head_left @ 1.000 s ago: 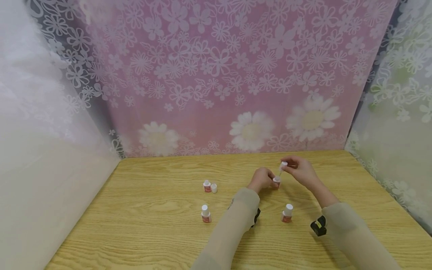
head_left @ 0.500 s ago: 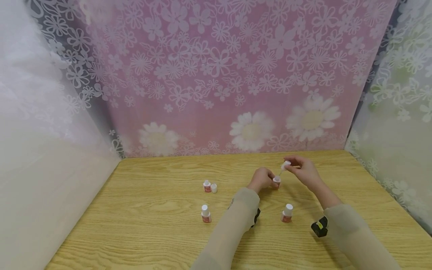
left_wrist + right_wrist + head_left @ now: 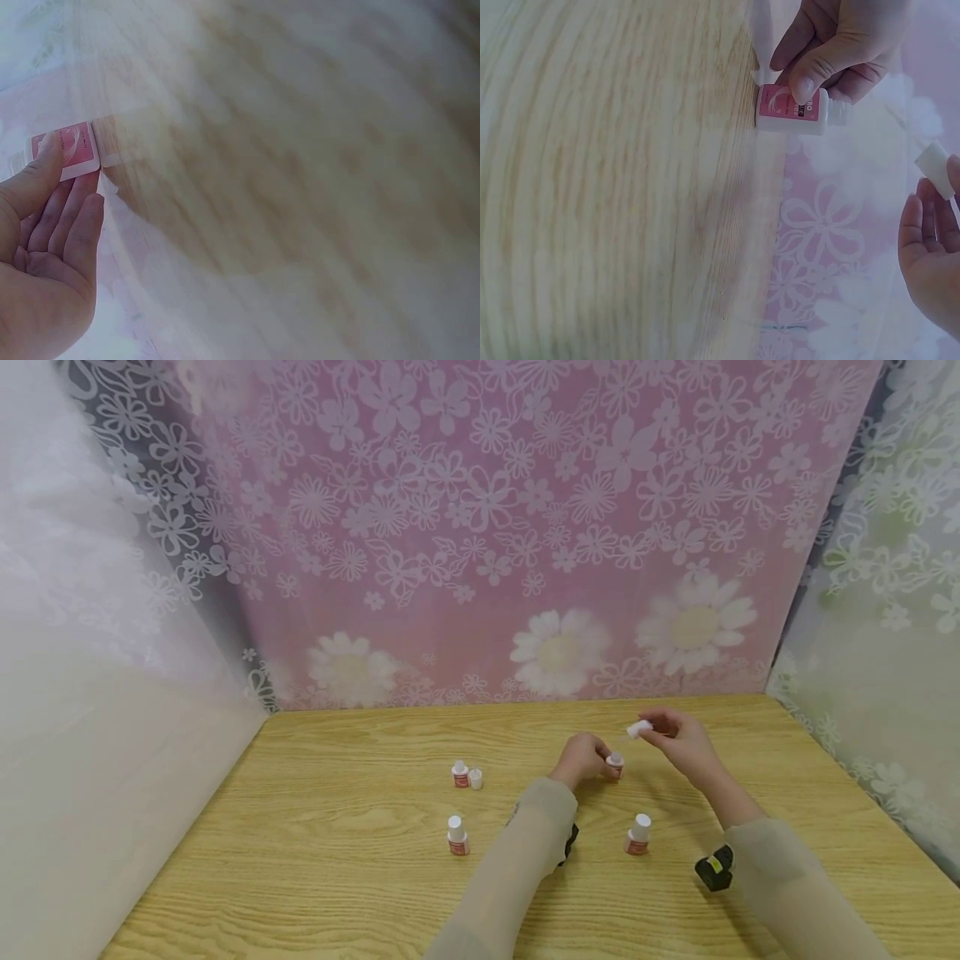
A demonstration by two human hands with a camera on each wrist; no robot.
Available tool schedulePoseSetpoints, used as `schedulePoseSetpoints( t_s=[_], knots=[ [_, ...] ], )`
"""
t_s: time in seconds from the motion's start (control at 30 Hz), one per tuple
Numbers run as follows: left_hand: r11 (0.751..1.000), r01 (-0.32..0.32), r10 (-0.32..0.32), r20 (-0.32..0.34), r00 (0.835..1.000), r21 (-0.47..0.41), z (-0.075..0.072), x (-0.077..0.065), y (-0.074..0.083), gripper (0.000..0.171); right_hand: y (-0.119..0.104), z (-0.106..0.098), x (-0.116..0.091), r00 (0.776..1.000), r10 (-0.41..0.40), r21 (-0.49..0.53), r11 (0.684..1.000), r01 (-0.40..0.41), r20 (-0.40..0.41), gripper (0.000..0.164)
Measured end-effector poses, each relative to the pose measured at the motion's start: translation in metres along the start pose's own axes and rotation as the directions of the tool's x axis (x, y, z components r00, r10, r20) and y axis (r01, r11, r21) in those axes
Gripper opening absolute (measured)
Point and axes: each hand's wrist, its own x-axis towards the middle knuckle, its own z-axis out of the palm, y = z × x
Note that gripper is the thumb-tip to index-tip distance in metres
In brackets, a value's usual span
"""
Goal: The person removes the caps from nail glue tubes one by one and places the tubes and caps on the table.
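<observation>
My left hand [image 3: 583, 760] pinches a small white bottle [image 3: 615, 762] with a red label, upright on the wood-grain table. Its narrow neck is uncapped. In the left wrist view the thumb presses the bottle's label [image 3: 71, 146] and the fingers lie behind it. Up and to the right of the bottle, my right hand [image 3: 684, 745] pinches a white cap [image 3: 640, 728] between thumb and fingertips. The right wrist view shows this cap [image 3: 934, 169] tilted, with a thin pale brush stem [image 3: 907, 124] pointing towards the bottle's neck, apart from it.
Left of the hands stands another uncapped bottle [image 3: 461, 776], with a white cap [image 3: 476, 778] beside it. Nearer stand two capped bottles, one at left [image 3: 458, 837] and one between the forearms [image 3: 637, 835]. A pink flowered curtain [image 3: 480, 568] hangs behind the table.
My right hand has drawn the cap away from the bottle's neck, slightly to the right, and tilted it further over. The left hand and its bottle have stayed in place.
</observation>
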Motion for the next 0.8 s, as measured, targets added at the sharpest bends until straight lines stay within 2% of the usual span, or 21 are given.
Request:
schedulePoseSetpoints(
  t_s=[0.47,0.8],
  knots=[
    [1.0,0.012,-0.012,-0.002,1.0,-0.007,-0.0013,-0.0016,0.0008,0.013,0.0063,0.0,-0.0029,0.999,0.03,0.056,0.998,-0.028,-0.045,0.035],
    [1.0,0.006,-0.006,-0.006,1.0,0.017,-0.0007,-0.0003,-0.0001,0.013,0.0044,0.0007,-0.0041,0.993,0.09,0.095,0.992,-0.082,-0.075,0.039]
  ],
)
